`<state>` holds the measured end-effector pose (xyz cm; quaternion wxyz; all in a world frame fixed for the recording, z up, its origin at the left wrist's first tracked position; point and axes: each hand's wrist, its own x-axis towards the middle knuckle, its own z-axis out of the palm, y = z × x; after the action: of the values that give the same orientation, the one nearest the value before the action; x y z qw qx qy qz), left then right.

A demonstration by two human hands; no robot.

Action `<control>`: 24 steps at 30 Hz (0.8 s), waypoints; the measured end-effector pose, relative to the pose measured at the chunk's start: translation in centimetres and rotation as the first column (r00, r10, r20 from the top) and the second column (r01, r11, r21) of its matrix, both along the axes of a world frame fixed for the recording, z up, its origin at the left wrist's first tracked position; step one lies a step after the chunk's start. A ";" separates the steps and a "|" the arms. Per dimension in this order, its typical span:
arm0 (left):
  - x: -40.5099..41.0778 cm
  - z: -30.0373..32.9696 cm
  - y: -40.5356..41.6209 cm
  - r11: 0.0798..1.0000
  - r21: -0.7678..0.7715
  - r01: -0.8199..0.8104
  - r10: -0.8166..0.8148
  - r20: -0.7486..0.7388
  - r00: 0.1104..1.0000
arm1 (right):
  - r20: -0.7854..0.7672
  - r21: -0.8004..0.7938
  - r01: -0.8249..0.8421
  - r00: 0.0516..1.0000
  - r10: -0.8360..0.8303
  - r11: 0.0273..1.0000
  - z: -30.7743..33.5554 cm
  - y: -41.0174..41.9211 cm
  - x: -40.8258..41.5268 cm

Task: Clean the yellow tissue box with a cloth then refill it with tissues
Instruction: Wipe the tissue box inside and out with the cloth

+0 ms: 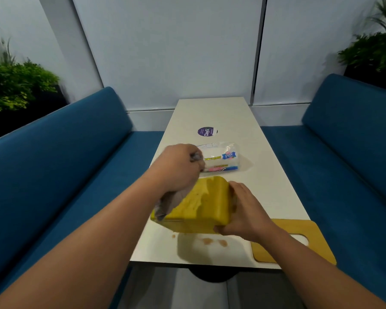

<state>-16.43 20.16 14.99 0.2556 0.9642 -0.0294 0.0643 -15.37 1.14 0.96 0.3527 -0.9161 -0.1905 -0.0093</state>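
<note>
The yellow tissue box [201,204] sits on the white table [265,175], near the front edge and toward the person's left. It appears tipped onto one long edge, so that a broad face turns up toward the cloth; this placement most likely exposes the surface to be wiped. The face shows pale smears or scuffed patches.

The right hand [243,210] grips the right end of the box, fingers curled round the far corner and thumb at the lower near edge. Its function is to brace the box against the wiping pressure.

The left hand [178,170] is closed in a fist round a bunched grey cloth [169,202]. The loose end of the cloth hangs below the fist and lies against the left part of the upturned face. The hand is blurred, so the exact lie of its fingers cannot be told.

The pack of tissues [221,159] lies just behind the box, apparently unopened in its wrapper, ready for the refill. The yellow lid [299,241], with its slot, lies flat at the front right corner of the table, apart from the box. Brown spots [214,241] mark the table in front of the box.

Judgement: the cleaning step is in hand; refilling is not yet begun.
</note>
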 end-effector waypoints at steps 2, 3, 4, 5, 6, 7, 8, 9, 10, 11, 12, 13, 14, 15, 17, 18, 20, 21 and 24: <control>-0.4 -1.0 2.7 0.990 -0.120 -0.072 0.077 0.036 0.996 | -0.102 0.067 -0.001 0.995 0.008 0.998 -1.7 -1.2 0.0; -0.7 -2.0 4.0 0.978 -0.179 -0.103 0.111 0.032 0.993 | -0.145 0.111 -0.001 0.989 0.017 0.994 -2.5 -1.6 0.0; -1.1 -3.1 5.0 0.963 -0.235 -0.135 0.144 0.018 0.989 | -0.183 0.154 0.000 0.983 0.029 0.988 -3.1 -2.0 0.0; -1.5 -4.4 5.9 0.942 -0.290 -0.170 0.177 -0.004 0.984 | -0.215 0.198 0.000 0.976 0.044 0.980 -3.7 -2.2 0.1; -1.9 -5.8 6.5 0.913 -0.351 -0.207 0.211 -0.027 0.977 | -0.243 0.239 -0.001 0.968 0.061 0.971 -4.2 -2.5 0.2; -2.4 -7.2 7.0 0.876 -0.414 -0.247 0.247 -0.054 0.968 | -0.265 0.273 -0.003 0.961 0.078 0.962 -4.6 -2.6 0.3; -2.7 -8.6 7.4 0.833 -0.473 -0.289 0.284 -0.083 0.955 | -0.285 0.299 -0.005 0.954 0.095 0.954 -5.0 -2.8 0.4; -3.1 -9.8 7.7 0.790 -0.518 -0.329 0.319 -0.112 0.941 | -0.306 0.319 -0.003 0.946 0.106 0.948 -5.4 -3.0 0.6; -3.3 -11.0 7.8 0.753 -0.548 -0.364 0.348 -0.138 0.927 | -0.323 0.335 0.003 0.940 0.112 0.942 -5.6 -3.1 0.7; -3.5 -12.0 7.9 0.721 -0.572 -0.391 0.370 -0.160 0.915 | -0.337 0.347 0.013 0.935 0.112 0.938 -5.9 -3.2 0.8; -3.7 -12.9 7.8 0.695 -0.592 -0.408 0.381 -0.179 0.907 | -0.349 0.358 0.020 0.930 0.114 0.934 -6.2 -3.3 1.1; -3.8 -13.6 7.7 0.674 -0.612 -0.413 0.378 -0.194 0.905 | -0.360 0.363 0.022 0.925 0.118 0.932 -6.5 -3.4 1.2; -3.9 -14.1 7.5 0.659 -0.631 -0.409 0.365 -0.208 0.908 | -0.370 0.364 0.021 0.920 0.124 0.931 -6.7 -3.4 1.4; -3.9 -14.6 7.3 0.645 -0.648 -0.405 0.347 -0.223 0.911 | -0.382 0.362 0.019 0.915 0.130 0.932 -6.9 -3.5 1.6; -4.0 -15.5 7.0 0.624 -0.670 -0.401 0.324 -0.245 0.914 | -0.404 0.357 0.018 0.904 0.137 0.934 -7.4 -3.8 1.8; -4.1 -15.8 6.9 0.618 -0.676 -0.401 0.320 -0.249 0.914 | -0.411 0.355 0.018 0.901 0.139 0.935 -7.6 -3.9 1.8; -4.1 -16.4 6.8 0.610 -0.686 -0.397 0.318 -0.247 0.915 | -0.416 0.359 0.014 0.897 0.147 0.933 -7.8 -4.1 1.8; -4.1 -16.6 6.7 0.608 -0.689 -0.395 0.317 -0.245 0.916 | -0.414 0.364 0.010 0.898 0.152 0.931 -8.0 -4.1 1.7; -4.2 -16.8 6.4 0.591 -0.705 -0.392 0.316 -0.245 0.917 | -0.405 0.372 -0.006 0.899 0.168 0.928 -8.0 -4.2 1.5</control>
<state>-20.68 26.55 -1.83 0.6079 0.7638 0.2035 0.0749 -13.91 -3.02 -7.03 0.5486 -0.8049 -0.1444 0.1742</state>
